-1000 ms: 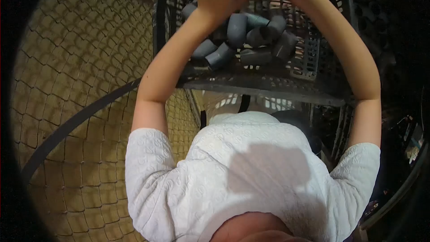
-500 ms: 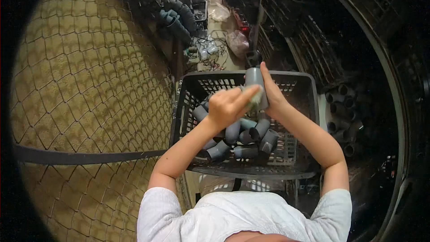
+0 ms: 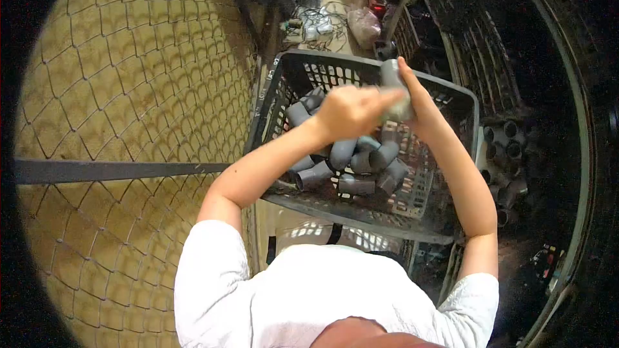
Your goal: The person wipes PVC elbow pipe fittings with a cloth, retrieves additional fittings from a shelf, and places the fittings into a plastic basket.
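The right hand (image 3: 419,101) grasps a grey fitting (image 3: 391,73), the left hand (image 3: 351,113) (blurred, I cannot tell its grip) overlapping it.

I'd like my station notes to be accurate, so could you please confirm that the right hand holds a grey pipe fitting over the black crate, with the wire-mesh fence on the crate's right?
Not quite: the wire-mesh fence is on the left of the black crate, as the head view shows. The right hand does hold a grey pipe fitting over it.
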`<action>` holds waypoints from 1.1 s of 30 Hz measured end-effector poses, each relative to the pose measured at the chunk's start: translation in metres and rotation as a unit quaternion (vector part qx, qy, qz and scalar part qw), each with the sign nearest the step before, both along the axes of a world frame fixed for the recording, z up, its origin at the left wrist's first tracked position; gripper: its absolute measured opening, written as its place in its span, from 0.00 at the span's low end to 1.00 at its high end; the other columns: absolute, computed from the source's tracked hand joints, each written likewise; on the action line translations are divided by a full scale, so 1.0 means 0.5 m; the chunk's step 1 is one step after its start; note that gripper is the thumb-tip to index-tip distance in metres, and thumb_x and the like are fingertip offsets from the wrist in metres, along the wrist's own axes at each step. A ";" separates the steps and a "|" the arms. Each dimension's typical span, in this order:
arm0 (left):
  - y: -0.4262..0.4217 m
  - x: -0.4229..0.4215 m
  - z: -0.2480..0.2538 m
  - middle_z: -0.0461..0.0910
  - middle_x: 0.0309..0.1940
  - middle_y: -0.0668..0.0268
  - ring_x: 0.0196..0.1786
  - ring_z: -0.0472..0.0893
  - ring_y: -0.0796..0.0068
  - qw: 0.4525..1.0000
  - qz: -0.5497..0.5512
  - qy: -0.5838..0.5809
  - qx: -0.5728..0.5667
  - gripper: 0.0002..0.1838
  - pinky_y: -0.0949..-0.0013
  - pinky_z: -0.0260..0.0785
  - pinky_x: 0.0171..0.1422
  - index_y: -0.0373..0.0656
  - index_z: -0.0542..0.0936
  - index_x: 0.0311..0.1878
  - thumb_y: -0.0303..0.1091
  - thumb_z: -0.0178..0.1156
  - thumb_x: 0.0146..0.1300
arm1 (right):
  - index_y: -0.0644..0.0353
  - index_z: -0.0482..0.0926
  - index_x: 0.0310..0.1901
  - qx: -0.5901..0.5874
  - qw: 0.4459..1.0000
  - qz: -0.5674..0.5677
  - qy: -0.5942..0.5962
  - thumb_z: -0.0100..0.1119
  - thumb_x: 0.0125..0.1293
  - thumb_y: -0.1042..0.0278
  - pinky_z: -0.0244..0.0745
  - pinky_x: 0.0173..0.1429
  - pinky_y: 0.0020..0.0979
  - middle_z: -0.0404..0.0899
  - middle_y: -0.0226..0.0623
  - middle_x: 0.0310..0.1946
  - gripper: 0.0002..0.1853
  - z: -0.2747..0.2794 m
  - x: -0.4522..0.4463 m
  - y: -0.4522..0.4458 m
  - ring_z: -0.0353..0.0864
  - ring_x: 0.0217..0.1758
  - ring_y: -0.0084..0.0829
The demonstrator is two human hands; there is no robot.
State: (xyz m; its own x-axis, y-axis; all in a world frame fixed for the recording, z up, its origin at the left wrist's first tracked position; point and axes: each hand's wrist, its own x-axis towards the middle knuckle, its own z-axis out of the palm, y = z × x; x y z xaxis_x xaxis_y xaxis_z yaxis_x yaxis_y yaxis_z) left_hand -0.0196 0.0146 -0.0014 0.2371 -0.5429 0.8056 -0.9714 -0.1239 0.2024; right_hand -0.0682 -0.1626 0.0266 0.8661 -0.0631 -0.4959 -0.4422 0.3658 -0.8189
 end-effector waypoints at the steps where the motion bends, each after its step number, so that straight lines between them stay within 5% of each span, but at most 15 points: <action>1: 0.002 -0.014 0.002 0.71 0.19 0.68 0.19 0.73 0.69 0.998 -0.020 -0.039 0.039 0.32 0.66 0.68 0.26 0.50 0.80 0.62 0.30 0.62 0.47 | 0.51 0.79 0.55 0.027 0.999 0.001 0.017 0.56 0.66 0.30 0.76 0.44 0.28 0.82 0.28 0.42 0.31 0.018 -0.004 0.000 0.82 0.42 0.22; 3: -0.001 -0.008 0.010 0.70 0.19 0.68 0.20 0.74 0.68 0.993 0.055 -0.092 0.042 0.32 0.67 0.68 0.26 0.50 0.79 0.62 0.30 0.63 0.48 | 0.51 0.78 0.57 -0.043 0.999 -0.003 -0.019 0.56 0.65 0.30 0.76 0.46 0.30 0.82 0.30 0.45 0.33 0.033 -0.008 0.007 0.81 0.46 0.22; 6: -0.013 0.049 0.014 0.73 0.21 0.67 0.22 0.76 0.66 0.992 0.125 0.016 -0.028 0.33 0.67 0.68 0.27 0.49 0.77 0.65 0.30 0.64 0.49 | 0.54 0.78 0.54 -0.047 0.998 -0.005 -0.032 0.54 0.66 0.28 0.75 0.47 0.29 0.82 0.30 0.43 0.34 -0.003 0.003 0.007 0.81 0.44 0.23; 13: -0.012 0.020 -0.002 0.71 0.21 0.75 0.20 0.73 0.80 0.995 -0.023 -0.094 0.026 0.30 0.72 0.65 0.24 0.54 0.80 0.61 0.30 0.63 0.50 | 0.56 0.79 0.52 -0.002 1.000 -0.030 -0.004 0.46 0.70 0.31 0.77 0.46 0.30 0.83 0.33 0.35 0.33 0.011 0.001 0.005 0.84 0.38 0.27; 17: -0.012 0.057 0.006 0.79 0.26 0.63 0.25 0.80 0.61 0.995 0.076 0.061 -0.028 0.32 0.61 0.73 0.30 0.49 0.78 0.63 0.30 0.63 0.49 | 0.55 0.79 0.52 -0.070 0.997 0.027 0.002 0.41 0.73 0.32 0.76 0.52 0.32 0.81 0.37 0.43 0.32 0.001 0.001 -0.001 0.81 0.47 0.25; 20: -0.015 0.001 0.002 0.78 0.23 0.67 0.22 0.78 0.67 1.000 -0.022 0.006 -0.011 0.35 0.63 0.72 0.27 0.52 0.78 0.64 0.29 0.63 0.46 | 0.57 0.78 0.50 -0.120 0.986 -0.066 -0.096 0.36 0.75 0.32 0.73 0.57 0.31 0.81 0.41 0.42 0.34 -0.050 0.013 -0.010 0.79 0.48 0.26; 23: -0.020 0.010 0.019 0.72 0.18 0.69 0.19 0.76 0.67 0.999 0.043 -0.022 0.012 0.31 0.64 0.67 0.23 0.52 0.79 0.62 0.31 0.63 0.49 | 0.61 0.77 0.51 -0.254 0.952 -0.073 -0.152 0.28 0.76 0.30 0.69 0.61 0.31 0.81 0.43 0.42 0.39 -0.021 0.000 -0.009 0.78 0.50 0.29; 25: -0.023 0.047 0.025 0.78 0.24 0.64 0.21 0.78 0.64 0.992 0.106 0.066 -0.013 0.27 0.64 0.70 0.25 0.50 0.79 0.62 0.33 0.63 0.55 | 0.63 0.76 0.54 -0.342 0.926 -0.047 -0.156 0.21 0.74 0.27 0.67 0.63 0.34 0.81 0.45 0.45 0.44 -0.006 -0.007 0.001 0.78 0.53 0.34; 27: -0.013 0.028 0.021 0.80 0.25 0.63 0.22 0.78 0.64 0.997 0.079 0.023 -0.001 0.29 0.64 0.71 0.26 0.49 0.78 0.63 0.32 0.64 0.54 | 0.63 0.76 0.54 -0.384 0.907 -0.036 -0.169 0.19 0.73 0.26 0.66 0.64 0.35 0.81 0.46 0.45 0.46 -0.020 -0.006 0.001 0.77 0.54 0.35; 29: -0.004 -0.015 0.012 0.80 0.25 0.63 0.22 0.78 0.63 0.999 0.006 0.022 0.048 0.29 0.63 0.71 0.26 0.48 0.78 0.63 0.32 0.64 0.53 | 0.65 0.74 0.55 -0.363 0.919 -0.024 -0.150 0.17 0.72 0.24 0.65 0.65 0.36 0.81 0.50 0.47 0.48 -0.012 -0.008 -0.003 0.77 0.56 0.40; 33: -0.015 0.024 0.005 0.77 0.23 0.64 0.21 0.76 0.64 0.996 0.076 0.022 0.034 0.31 0.63 0.70 0.26 0.46 0.79 0.63 0.30 0.63 0.50 | 0.66 0.72 0.57 -0.348 0.928 -0.013 -0.130 0.18 0.72 0.25 0.64 0.66 0.37 0.80 0.54 0.50 0.47 -0.022 -0.001 -0.025 0.77 0.58 0.46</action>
